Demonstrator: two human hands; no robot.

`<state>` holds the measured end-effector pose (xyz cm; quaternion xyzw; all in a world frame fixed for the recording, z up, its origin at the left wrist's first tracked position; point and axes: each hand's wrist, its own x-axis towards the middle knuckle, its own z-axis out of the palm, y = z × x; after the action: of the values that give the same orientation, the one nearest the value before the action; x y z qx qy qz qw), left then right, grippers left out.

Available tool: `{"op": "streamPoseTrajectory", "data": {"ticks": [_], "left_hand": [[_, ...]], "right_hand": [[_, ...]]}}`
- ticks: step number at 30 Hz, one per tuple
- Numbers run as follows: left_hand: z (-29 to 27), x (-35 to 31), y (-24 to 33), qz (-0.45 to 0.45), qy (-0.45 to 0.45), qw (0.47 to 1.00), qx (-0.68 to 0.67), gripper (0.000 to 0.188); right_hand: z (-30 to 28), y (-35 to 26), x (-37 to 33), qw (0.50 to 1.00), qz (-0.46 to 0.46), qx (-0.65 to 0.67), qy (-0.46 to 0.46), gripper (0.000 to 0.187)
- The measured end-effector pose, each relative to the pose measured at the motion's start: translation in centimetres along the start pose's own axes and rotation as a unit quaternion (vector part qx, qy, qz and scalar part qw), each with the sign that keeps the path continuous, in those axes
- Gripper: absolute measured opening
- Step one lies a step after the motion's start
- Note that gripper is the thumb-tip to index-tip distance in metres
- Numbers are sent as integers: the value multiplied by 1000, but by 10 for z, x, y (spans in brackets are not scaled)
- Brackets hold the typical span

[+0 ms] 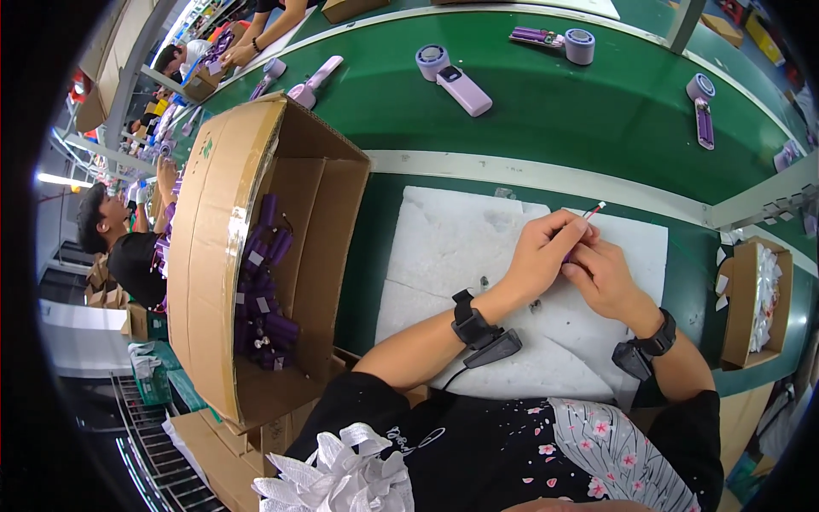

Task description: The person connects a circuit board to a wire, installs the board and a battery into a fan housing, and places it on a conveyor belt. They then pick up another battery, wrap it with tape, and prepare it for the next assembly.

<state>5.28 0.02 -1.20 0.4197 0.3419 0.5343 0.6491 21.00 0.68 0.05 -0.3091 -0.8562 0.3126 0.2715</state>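
Both of my hands meet over a white foam pad [452, 247]. Closed fingers of my left hand [539, 252] and my right hand [607, 277] grip a small purple battery [568, 257], mostly hidden between them. Beyond the fingertips, its thin red and dark wires end in a small white plug [601, 205]. To the left, a large open cardboard box [205, 273] is tipped with its opening toward the pad. Several purple cylindrical batteries [275, 247] with white labels and wires lie piled inside.
Past a pale rail [512, 168], a green conveyor belt [367, 107] carries several lilac handheld fans [465, 90], some with their handles opened. A smaller cardboard box [734, 320] with white bundles stands at right. Co-workers [128, 247] sit at far left.
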Motion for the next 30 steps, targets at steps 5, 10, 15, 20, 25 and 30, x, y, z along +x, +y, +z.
{"op": "streamPoseTrajectory", "data": {"ticks": [5, 10, 15, 20, 25, 30], "left_hand": [[1, -4, 4, -36, 17, 999, -36, 25], [-1, -2, 5, -35, 18, 998, -56, 25], [0, -3, 3, -28, 13, 999, -31, 25], [4, -6, 2, -19, 13, 1000, -7, 25], [0, -5, 3, -28, 4, 1000, -3, 24], [0, -4, 5, -36, 9, 998, -47, 24]], "right_hand": [[4, 0, -1, 1000, -17, -6, 16, 12], [1, -3, 5, 1000, -13, -12, 13, 11], [3, -5, 4, 1000, -20, -2, 14, 8], [10, 0, 1, 999, -14, 5, 32, 7], [3, -2, 4, 1000, -21, 10, 14, 9], [0, -7, 3, 999, 10, 25, -20, 11]]}}
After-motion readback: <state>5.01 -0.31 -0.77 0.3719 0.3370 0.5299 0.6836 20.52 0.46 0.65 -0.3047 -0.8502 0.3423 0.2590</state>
